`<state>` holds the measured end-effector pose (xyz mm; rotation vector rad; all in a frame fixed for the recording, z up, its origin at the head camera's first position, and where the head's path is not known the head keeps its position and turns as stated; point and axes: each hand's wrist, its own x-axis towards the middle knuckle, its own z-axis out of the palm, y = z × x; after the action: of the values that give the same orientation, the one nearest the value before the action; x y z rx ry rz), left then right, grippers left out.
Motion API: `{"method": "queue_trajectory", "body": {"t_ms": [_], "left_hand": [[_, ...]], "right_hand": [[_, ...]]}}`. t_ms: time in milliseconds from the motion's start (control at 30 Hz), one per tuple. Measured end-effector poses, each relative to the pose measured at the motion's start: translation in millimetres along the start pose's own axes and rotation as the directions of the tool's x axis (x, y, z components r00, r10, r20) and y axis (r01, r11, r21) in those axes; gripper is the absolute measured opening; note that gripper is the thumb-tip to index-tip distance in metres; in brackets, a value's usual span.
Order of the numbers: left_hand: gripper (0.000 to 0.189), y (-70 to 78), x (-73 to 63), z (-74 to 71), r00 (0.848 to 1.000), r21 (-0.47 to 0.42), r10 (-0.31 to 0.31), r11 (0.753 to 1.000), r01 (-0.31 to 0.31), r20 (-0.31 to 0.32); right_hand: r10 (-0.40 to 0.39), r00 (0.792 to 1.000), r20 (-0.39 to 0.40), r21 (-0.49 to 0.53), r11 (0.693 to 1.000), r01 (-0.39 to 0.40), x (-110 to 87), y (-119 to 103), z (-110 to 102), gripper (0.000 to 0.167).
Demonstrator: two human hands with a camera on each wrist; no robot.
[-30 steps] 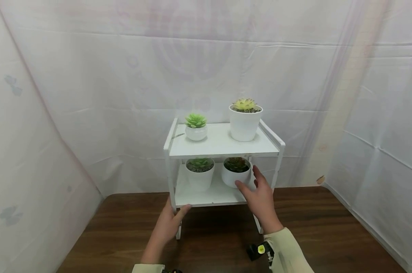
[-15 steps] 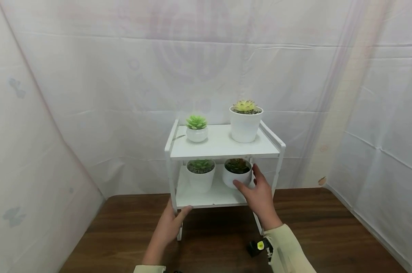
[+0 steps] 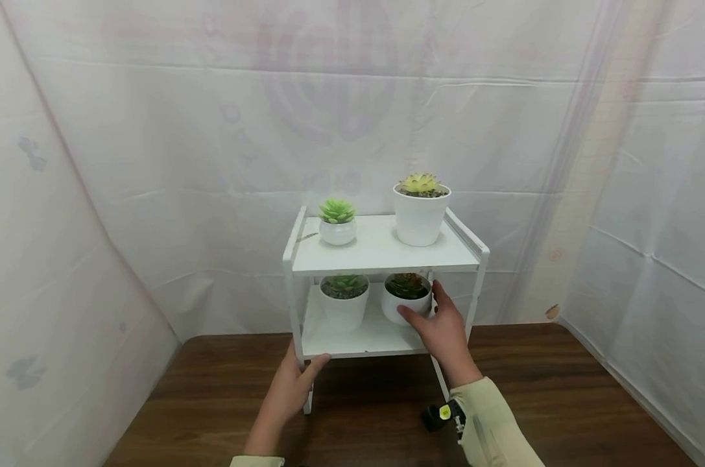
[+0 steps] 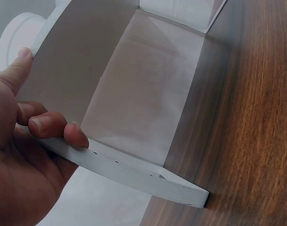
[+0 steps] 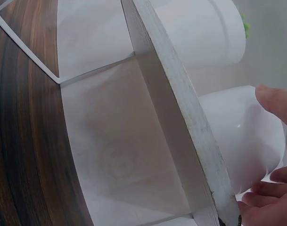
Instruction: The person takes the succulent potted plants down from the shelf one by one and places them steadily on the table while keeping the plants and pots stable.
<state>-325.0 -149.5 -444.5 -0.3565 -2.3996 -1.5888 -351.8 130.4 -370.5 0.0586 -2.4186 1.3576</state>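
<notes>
A white two-tier shelf rack [image 3: 366, 250] stands on the wooden table. My left hand [image 3: 286, 388] grips its front left leg, thumb along the lower board's front edge; in the left wrist view, fingers curl round the leg [image 4: 134, 176]. On the lower board's right, a round white pot with a dark reddish-green succulent [image 3: 392, 311] sits upright between the thumb and fingers of my right hand [image 3: 447, 334]. The right wrist view has the thumb on the side of this white pot [image 5: 242, 132], fingers round its far side. To its left stands a taller potted green succulent [image 3: 343, 311].
The upper board carries a small potted bright green succulent [image 3: 337, 227] at left and a larger potted yellow-green one [image 3: 420, 217] at right. Pale sheeting [image 3: 212, 162] hangs behind and at both sides. The wooden table [image 3: 539, 376] extends around the rack's legs.
My right thumb has slid slightly left along the front of the round pot, and the hand has come closer round it. My left hand stays on the rack's leg. The head view has shifted slightly.
</notes>
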Motion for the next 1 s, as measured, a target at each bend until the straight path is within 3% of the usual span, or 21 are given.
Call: {"method": "queue_trajectory", "body": {"t_ms": [200,500,1000], "left_hand": [[0.082,-1.3,-0.4,-0.3,1.0,0.002,-0.019,1.0,0.019,0.015],[0.08,-3.6,-0.4,-0.4,1.0,-0.005,-0.001,1.0,0.001,0.013],[0.08,-1.9,-0.7,0.3,1.0,-0.004,0.003,1.0,-0.003,0.009]], "right_hand": [[0.012,1.0,0.02,-0.006,1.0,-0.012,3.0,3,1,0.103],[0.02,0.999,0.031,-0.044,0.999,-0.018,9.4,2,3,0.109],[0.035,0.998,0.058,-0.024,0.999,-0.033,16.0,1,4,0.113]]}}
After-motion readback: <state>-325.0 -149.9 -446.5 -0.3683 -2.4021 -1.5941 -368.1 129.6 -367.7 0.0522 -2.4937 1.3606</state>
